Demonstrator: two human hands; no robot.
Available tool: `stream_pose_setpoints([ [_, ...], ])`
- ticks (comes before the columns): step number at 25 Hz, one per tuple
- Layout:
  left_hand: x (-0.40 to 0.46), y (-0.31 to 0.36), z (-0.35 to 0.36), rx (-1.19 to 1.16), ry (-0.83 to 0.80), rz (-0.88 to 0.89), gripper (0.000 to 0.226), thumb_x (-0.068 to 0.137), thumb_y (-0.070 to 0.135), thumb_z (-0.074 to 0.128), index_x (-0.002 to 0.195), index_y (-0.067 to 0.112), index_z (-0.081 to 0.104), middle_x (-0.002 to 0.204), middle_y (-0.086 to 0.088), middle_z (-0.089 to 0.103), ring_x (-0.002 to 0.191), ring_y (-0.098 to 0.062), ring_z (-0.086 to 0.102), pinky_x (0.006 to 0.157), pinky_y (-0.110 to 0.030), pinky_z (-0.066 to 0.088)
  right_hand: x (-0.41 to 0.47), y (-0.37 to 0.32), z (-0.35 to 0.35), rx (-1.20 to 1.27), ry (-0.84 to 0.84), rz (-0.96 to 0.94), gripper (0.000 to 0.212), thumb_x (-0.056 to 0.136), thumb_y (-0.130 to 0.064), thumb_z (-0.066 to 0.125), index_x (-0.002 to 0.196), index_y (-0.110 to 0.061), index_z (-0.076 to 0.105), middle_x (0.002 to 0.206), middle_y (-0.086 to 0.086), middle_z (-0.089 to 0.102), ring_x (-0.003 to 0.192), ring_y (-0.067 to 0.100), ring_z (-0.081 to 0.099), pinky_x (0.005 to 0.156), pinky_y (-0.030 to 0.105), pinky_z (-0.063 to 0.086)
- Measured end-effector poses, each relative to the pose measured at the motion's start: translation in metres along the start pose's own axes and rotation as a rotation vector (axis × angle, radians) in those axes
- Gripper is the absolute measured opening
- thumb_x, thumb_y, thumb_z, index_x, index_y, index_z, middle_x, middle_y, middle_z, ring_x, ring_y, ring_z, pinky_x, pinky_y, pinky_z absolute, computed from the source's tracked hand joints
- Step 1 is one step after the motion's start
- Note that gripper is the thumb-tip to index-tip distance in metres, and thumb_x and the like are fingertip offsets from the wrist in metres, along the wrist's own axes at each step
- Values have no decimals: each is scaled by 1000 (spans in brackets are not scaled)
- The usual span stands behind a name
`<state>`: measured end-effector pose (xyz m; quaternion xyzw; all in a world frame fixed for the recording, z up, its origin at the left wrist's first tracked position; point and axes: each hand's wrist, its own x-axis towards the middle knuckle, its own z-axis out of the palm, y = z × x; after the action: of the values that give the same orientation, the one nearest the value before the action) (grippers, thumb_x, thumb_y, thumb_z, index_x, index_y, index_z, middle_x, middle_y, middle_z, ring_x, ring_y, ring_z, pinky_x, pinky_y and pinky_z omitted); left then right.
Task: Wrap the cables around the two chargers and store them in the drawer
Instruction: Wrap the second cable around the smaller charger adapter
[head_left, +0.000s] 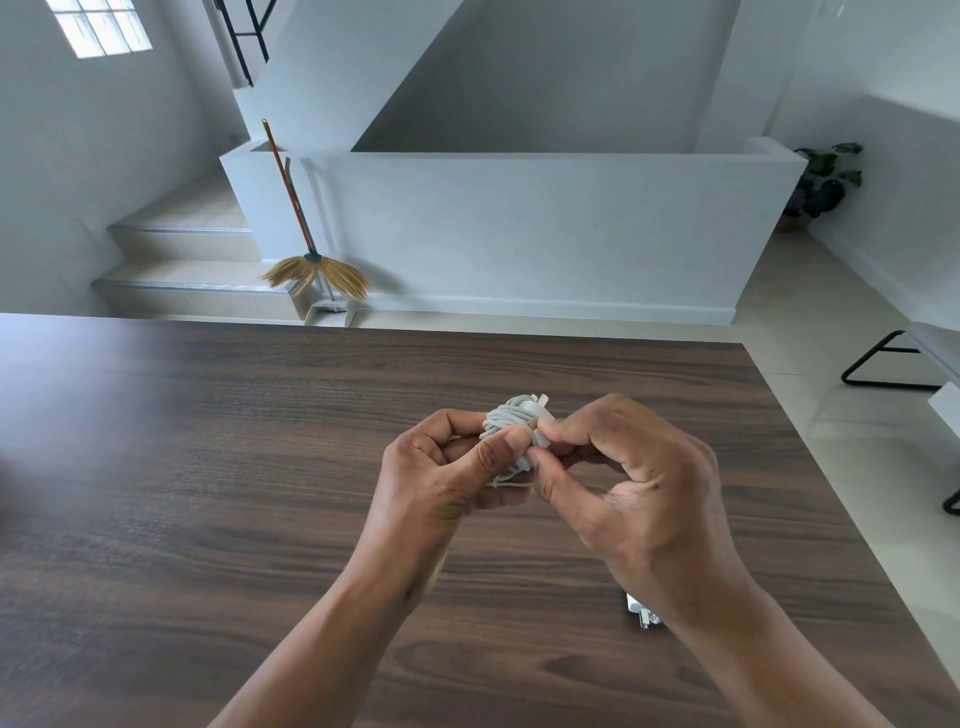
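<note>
A white charger (511, 421) with its grey-white cable wound around it in many turns is held above the dark wooden table (208, 467). My left hand (447, 467) grips the bundle, thumb pressed across the coils. My right hand (623, 467) pinches the cable's loose end at the bundle's right side. A short free piece of cable sticks out below the bundle. A second white charger (641, 609) lies on the table under my right wrist, mostly hidden by it. No drawer is in view.
The table's far edge runs across the middle of the view and its right edge slants down to the right. Behind it stand a broom (306, 249), stairs and a low white wall. Black metal chair legs (883, 364) and a potted plant (821, 182) are at the right.
</note>
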<state>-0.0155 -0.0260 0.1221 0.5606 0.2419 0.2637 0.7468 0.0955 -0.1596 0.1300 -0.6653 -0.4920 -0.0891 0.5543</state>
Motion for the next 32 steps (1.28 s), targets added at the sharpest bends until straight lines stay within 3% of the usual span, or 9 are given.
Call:
stream_pose_setpoints([
  [4,-1,0,0,-2,-5,6,34,72,20,83,99,3,71,90,-14,82,81,-24,79,72,-40,64,-4,1,5,-54,57,-48,14,79,0,88,90,-4,80,85,2,74,76,9,73,69,24,60],
  [10,-2,-2,1,27,-11,21,41,74,18,83,106,-3,70,95,-17,82,85,-24,80,71,-35,63,-8,7,13,-80,130,-62,11,79,4,85,83,0,77,82,3,71,73,12,70,67,24,57],
  [16,0,-3,-4,72,0,22,47,72,27,85,107,-1,71,98,-18,82,90,-31,80,87,-55,63,-5,10,10,112,65,80,3,85,-4,78,84,-6,75,82,0,74,75,15,72,69,28,59],
  [22,3,1,-8,195,-6,58,44,70,26,87,106,4,73,94,-13,83,87,-28,80,82,-50,66,7,8,4,-132,-68,55,11,77,-8,82,83,-12,74,76,-8,73,75,7,69,68,5,50],
  [26,4,0,-7,239,-22,65,44,70,26,87,106,4,73,94,-11,83,87,-26,81,77,-45,67,12,10,-2,-272,-125,-79,6,78,-12,76,81,-14,72,74,-7,69,62,8,66,61,26,55],
  [32,3,-2,-4,230,-19,47,41,75,23,85,106,2,72,93,-13,83,84,-25,81,75,-44,67,15,12,-2,-293,-130,-131,2,79,-13,72,78,-12,71,72,-4,68,58,15,65,55,33,56],
])
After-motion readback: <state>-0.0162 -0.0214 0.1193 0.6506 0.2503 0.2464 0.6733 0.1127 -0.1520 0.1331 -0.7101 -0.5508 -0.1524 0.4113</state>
